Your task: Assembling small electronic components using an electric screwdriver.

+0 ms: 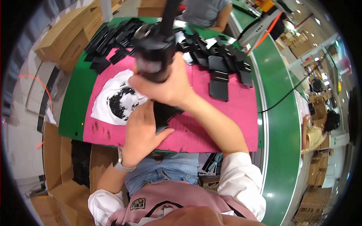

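Observation:
My right hand (174, 87) is closed round the body of a black power screwdriver (154, 51), held upright with a thick black upper part running up out of the top of the picture. Below it, a flat black part (163, 116) lies on the pink mat, half covered by my hands. My left hand (140, 132) holds this part from its left side, the thumb reaching across its near end. The screwdriver's tip is hidden. Left of my hands a white cloth or bag (101, 107) lies spread, with a pile of small black screws (116, 104) on it.
The pink mat (222, 124) covers a green table (71, 116). Black flat parts (113, 37) are heaped at the back left, and several black pieces (218, 64) at the back right. Cardboard boxes (56, 158) stand at the left. A person (205, 15) sits across the table.

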### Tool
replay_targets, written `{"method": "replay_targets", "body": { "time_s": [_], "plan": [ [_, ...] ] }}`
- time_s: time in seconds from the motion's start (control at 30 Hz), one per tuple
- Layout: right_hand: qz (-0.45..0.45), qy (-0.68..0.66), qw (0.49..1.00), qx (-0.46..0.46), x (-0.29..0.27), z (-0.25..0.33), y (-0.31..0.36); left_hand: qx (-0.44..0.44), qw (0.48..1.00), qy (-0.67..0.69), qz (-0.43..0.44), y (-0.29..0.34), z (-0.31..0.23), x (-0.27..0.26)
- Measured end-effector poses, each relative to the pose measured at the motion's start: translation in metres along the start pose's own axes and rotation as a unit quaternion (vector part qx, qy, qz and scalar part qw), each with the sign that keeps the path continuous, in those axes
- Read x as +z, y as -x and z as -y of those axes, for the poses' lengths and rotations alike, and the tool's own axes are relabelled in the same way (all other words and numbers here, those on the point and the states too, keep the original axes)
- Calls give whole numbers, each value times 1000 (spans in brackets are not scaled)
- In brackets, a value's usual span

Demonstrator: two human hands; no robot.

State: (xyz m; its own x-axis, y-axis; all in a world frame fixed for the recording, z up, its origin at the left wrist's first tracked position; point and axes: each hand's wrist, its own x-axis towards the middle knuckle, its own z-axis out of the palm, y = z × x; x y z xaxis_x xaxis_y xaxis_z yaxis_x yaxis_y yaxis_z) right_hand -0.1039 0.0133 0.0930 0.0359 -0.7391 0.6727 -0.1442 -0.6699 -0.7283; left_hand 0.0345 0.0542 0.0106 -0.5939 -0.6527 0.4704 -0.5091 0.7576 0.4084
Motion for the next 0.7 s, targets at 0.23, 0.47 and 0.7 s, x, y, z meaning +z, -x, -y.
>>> {"method": "replay_targets", "body": {
  "time_s": [0.23, 0.47, 0.7],
  "plan": [
    [-45, -207, 970, 117, -35, 31, 17, 52, 997, -36, 40, -21, -4, -2],
    [-160, 159, 929, 294, -135, 81, 97, -100, 987, 44, -118, 18, 31, -66],
    [-170, 781, 511, 317, -207, 43, 181, -520, 815, -192, -169, 196, 236, -158]
  ]
}}
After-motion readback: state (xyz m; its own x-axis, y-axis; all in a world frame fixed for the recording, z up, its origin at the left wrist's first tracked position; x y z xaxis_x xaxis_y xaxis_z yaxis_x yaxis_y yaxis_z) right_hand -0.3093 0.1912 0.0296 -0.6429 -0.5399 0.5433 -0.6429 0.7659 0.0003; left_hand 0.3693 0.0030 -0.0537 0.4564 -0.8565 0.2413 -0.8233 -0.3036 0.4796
